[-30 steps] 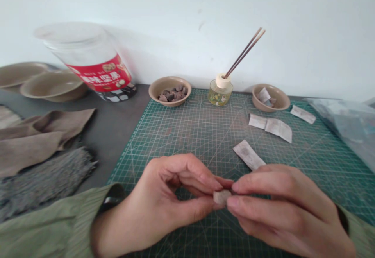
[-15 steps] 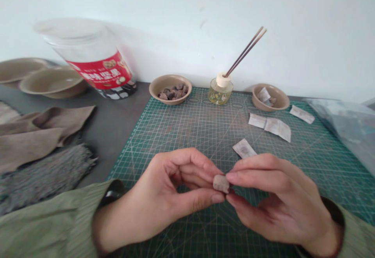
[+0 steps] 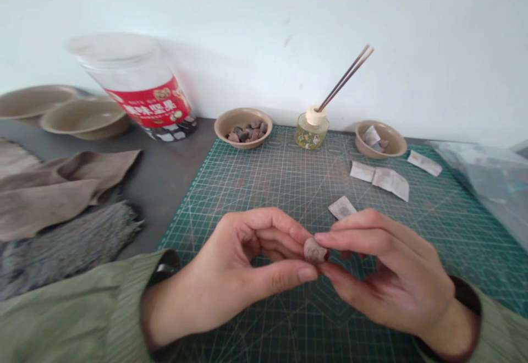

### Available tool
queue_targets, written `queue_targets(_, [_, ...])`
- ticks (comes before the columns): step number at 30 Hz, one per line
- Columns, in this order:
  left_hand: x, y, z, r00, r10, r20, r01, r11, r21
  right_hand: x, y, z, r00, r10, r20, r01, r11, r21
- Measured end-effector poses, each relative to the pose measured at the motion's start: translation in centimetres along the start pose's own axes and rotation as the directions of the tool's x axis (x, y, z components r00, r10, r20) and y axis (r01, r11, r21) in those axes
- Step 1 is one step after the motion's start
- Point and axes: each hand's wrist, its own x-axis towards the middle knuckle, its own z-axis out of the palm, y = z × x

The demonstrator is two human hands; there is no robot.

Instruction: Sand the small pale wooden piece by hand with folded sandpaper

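Left hand and right hand pinch a lump, lower centre; mat open mid-frame, edging table left; wall above.

Red-labelled tub and reed diffuser near white wall

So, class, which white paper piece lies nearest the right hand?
The piece just beyond the right hand, partly hidden behind its fingers. The other papers lie farther back, on the green mat or inside the rightmost bowl.
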Motion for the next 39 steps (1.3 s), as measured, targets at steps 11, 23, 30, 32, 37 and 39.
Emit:
queue_targets(11, [0.0, 0.4, 0.0, 0.984, 0.166, -0.063, -0.142, 0.949, 0.282, -0.5, -0.3, -0.9, 0.999, -0.015, 0.034, 0.017, 0.998, -0.058])
queue_targets(23, [-0.3, 0.5, -0.3, 0.966, 0.25, -0.063, -0.208, 0.9, 0.384, 0.1, -1.4, -1.2, 0.998, 0.015, 0.064, -0.009, 0.996, -0.094])
queue_targets(30, [-0.3, 0.4, -0.6, 0.961, 0.275, -0.023, -0.246, 0.889, 0.386, 0.3, -2.0, -2.4, 0.991, 0.038, 0.125, -0.03, 0.998, -0.061])
queue_targets(32, [-0.2, 0.3, -0.5, 0.959, 0.283, -0.009, -0.26, 0.892, 0.371, -0.3, -1.8, -2.4, 0.99, 0.02, 0.138, -0.012, 0.998, -0.061])
queue_targets(37, [-0.2, 0.1, -0.6, 0.956, 0.292, -0.006, -0.271, 0.895, 0.356, -1.3, -1.4, -1.9, 0.993, 0.027, 0.118, -0.019, 0.998, -0.068])
queue_targets(39, [-0.3, 0.2, -0.6, 0.956, 0.293, -0.009, -0.271, 0.895, 0.355, -1.4, -1.4, -1.8, 0.994, 0.018, 0.112, -0.01, 0.998, -0.068])
